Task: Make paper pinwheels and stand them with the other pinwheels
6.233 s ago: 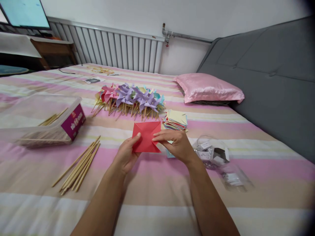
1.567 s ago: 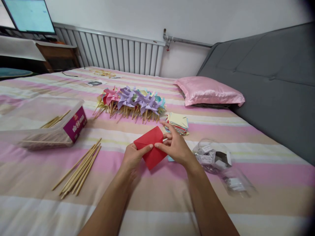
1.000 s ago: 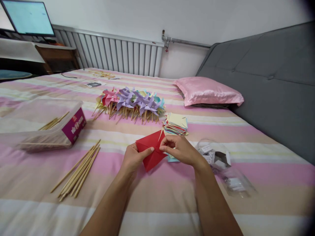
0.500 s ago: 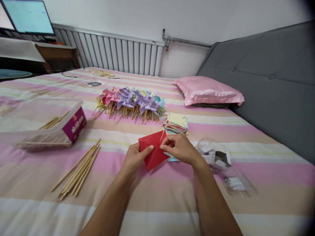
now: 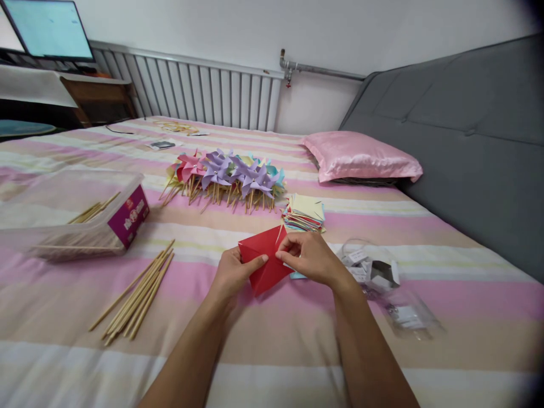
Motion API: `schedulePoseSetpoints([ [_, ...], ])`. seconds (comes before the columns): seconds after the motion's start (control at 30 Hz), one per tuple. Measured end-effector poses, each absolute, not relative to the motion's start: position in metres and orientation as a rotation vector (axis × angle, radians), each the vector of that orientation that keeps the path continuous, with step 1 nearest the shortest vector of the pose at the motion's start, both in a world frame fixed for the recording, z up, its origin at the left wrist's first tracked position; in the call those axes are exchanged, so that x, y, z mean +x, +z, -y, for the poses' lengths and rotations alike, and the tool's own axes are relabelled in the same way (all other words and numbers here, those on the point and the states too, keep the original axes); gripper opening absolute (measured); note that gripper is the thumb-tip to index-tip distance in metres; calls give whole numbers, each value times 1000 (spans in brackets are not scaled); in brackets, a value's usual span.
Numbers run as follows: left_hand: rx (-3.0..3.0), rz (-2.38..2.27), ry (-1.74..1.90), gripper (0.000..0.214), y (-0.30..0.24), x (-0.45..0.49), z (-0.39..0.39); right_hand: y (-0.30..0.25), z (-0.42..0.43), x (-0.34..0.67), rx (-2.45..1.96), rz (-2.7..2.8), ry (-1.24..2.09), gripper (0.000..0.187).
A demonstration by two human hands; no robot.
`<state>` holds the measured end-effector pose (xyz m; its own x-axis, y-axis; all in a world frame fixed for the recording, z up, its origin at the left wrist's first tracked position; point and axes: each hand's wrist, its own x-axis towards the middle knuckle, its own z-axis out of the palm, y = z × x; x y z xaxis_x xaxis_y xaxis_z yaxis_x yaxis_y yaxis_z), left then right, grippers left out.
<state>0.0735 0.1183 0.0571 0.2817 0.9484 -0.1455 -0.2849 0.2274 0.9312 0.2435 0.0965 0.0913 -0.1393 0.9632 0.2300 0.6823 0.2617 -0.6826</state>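
Observation:
A red square of paper [image 5: 267, 275] with slits at its corners is held low over the bed. My left hand [image 5: 234, 272] pinches its left side, thumb lying on top. The fingers of my right hand [image 5: 312, 256] are pressed together at the paper's right side; whatever small part they grip there is mostly hidden. Just beyond my right hand sits a stack of coloured paper squares [image 5: 306, 209], a pale yellow one on top. A light blue paper [image 5: 297, 275] shows partly under my right hand.
Several finished pinwheels [image 5: 229, 173] lie on sticks farther back. Loose wooden sticks [image 5: 138, 297] rest at the left, near a clear plastic box [image 5: 134, 192] with more sticks. At the right are small white packets [image 5: 361, 263] and a clear bag [image 5: 412, 317]. A pink pillow [image 5: 363, 156] lies behind.
My left thumb has slid slightly to the right across the red paper. My right hand has barely moved, and other things look the same.

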Motion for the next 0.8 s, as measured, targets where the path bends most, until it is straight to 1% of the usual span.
schedulePoseSetpoints([
  [0.23,904,-927,1086,34,55,73,-120,90,-98,240,-1419,1888,545,5],
  [0.27,894,-940,1110,34,54,73,-121,90,-98,239,-1400,1867,544,8],
  [0.4,788,-998,1258,34,53,71,-126,95,-97,234,-1326,1737,479,38],
  [0.43,745,-1007,1297,34,53,69,-127,97,-96,233,-1317,1714,460,41],
  [0.5,654,-1013,1356,31,55,67,-130,99,-94,231,-1300,1704,475,39],
  [0.57,575,-995,1373,28,57,65,-131,99,-92,230,-1270,1756,595,33],
  [0.63,516,-959,1357,25,59,63,-132,97,-90,229,-1223,1838,800,32],
  [0.7,471,-923,1330,23,59,63,-132,93,-90,229,-1175,1892,980,35],
  [0.8,420,-891,1290,19,60,63,-133,88,-91,228,-1116,1891,1104,39],
])
